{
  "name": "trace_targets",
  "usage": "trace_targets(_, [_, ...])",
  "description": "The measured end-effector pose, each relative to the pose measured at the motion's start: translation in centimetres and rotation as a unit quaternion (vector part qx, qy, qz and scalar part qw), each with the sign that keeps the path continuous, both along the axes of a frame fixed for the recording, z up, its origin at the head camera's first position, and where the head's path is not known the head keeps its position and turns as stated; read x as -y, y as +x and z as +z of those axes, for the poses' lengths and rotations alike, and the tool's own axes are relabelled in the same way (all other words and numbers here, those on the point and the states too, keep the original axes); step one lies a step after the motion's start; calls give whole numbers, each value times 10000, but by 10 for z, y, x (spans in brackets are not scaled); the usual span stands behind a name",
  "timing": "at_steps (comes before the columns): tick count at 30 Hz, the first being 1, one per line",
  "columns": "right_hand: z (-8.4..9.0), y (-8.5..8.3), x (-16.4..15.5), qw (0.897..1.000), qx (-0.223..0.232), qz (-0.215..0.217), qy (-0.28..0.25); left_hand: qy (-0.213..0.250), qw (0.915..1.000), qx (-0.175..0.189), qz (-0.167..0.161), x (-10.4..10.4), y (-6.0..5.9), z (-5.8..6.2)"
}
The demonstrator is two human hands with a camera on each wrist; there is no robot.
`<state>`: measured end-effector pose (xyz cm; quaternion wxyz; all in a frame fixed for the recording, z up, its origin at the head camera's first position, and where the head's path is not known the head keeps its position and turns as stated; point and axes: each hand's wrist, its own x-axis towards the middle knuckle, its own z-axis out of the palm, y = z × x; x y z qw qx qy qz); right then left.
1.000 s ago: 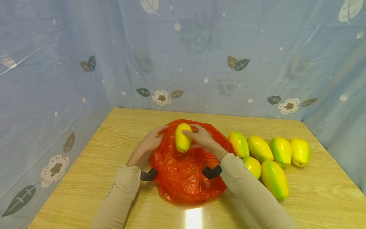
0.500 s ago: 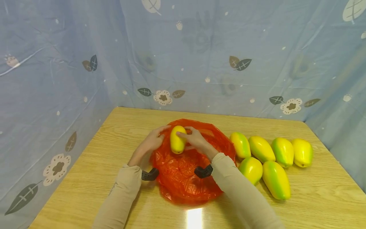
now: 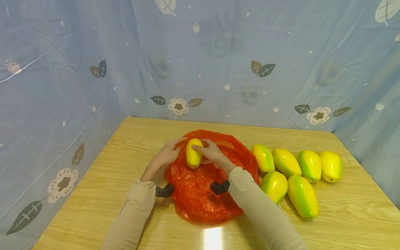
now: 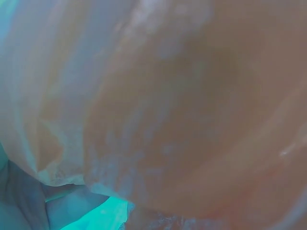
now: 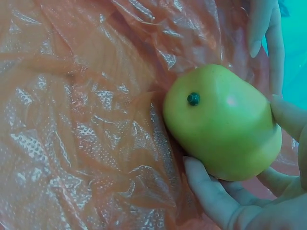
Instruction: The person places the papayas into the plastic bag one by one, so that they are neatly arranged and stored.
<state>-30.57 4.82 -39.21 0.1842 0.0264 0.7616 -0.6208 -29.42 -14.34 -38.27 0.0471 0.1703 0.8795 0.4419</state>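
A yellow mango (image 3: 194, 152) stands on end inside the open red plastic bag (image 3: 206, 198), toward its far left side. My right hand (image 3: 214, 152) grips it from the right, thumb on the near face. In the right wrist view the mango (image 5: 225, 124) shows a small dark stem, with fingers curled under it and bag film below. My left hand (image 3: 168, 152) holds the bag's left rim, close beside the mango; its fingers (image 5: 261, 28) show at the top right of that view. Blurred bag film (image 4: 182, 105) fills most of the left wrist view, hiding the grip.
To the right of the bag lie several yellow-green mangoes, among them a near one (image 3: 302, 196) and a far-right one (image 3: 330, 166). All rest on a wooden table (image 3: 93, 194). A patterned blue cloth (image 3: 218, 69) hangs behind and at both sides.
My right hand has carried the mango slightly left and down into the bag, closer to my left hand, then nearly stopped. The left hand has stayed at the bag's rim.
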Motion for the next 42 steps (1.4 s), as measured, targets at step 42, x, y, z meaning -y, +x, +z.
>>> trace_targets(42, [35, -4, -47, 9995, 73, 11, -320, -120, 9999, -84, -70, 3, -2, 4])
